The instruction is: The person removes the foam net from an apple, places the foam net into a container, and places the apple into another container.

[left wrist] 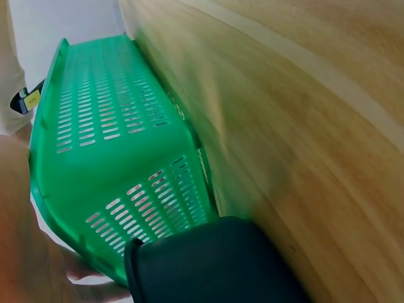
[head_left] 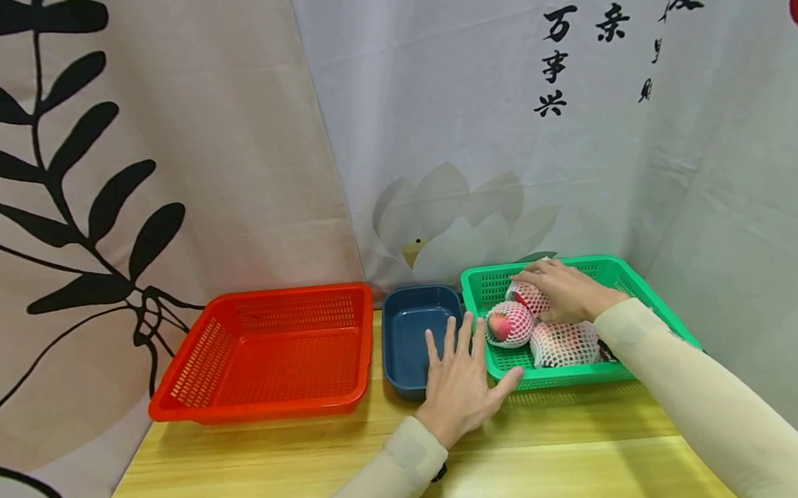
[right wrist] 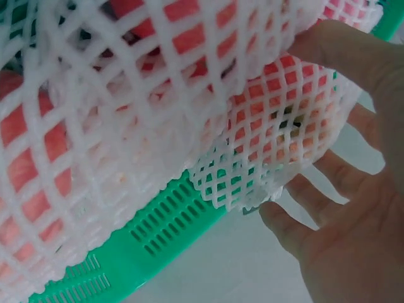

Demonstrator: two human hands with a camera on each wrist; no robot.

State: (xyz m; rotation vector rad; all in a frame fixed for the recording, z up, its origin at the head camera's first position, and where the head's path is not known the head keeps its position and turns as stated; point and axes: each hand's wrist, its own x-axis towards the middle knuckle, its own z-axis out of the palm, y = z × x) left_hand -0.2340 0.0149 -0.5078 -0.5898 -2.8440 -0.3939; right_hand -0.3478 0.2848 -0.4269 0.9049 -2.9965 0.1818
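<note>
a: where is the right hand [head_left: 571, 293]?

b: over the green basket [head_left: 557, 378], with a netted fruit [head_left: 525, 297] between its thumb and fingers. they stand parted about as wide as the fruit, slightly bent. the tips look to be at the net, but whether they grip, i cannot tell.

a: why straddle it like that?

b: probably because round things roll; a thumb on one side and fingers on the other leave it little room to slip. the soft net likely guards against bruises, too.

a: what else lies near those fingers?

b: a second netted fruit [head_left: 510, 325] sits just to their left, and a netted bundle [head_left: 565, 344] lies under the palm, nearer the person. the basket's walls presumably keep them together.

a: and the left hand [head_left: 458, 393]?

b: its fingers are fanned wide, nearly straight, holding nothing. they reach over the right part of the blue tray [head_left: 403, 319], thumb towards the green basket. perhaps it is spread ready to steady something; contact i cannot tell.

a: the red basket [head_left: 268, 369]?

b: left of the left fingers, beyond the tray, likely set there to stay within arm's reach.
</note>
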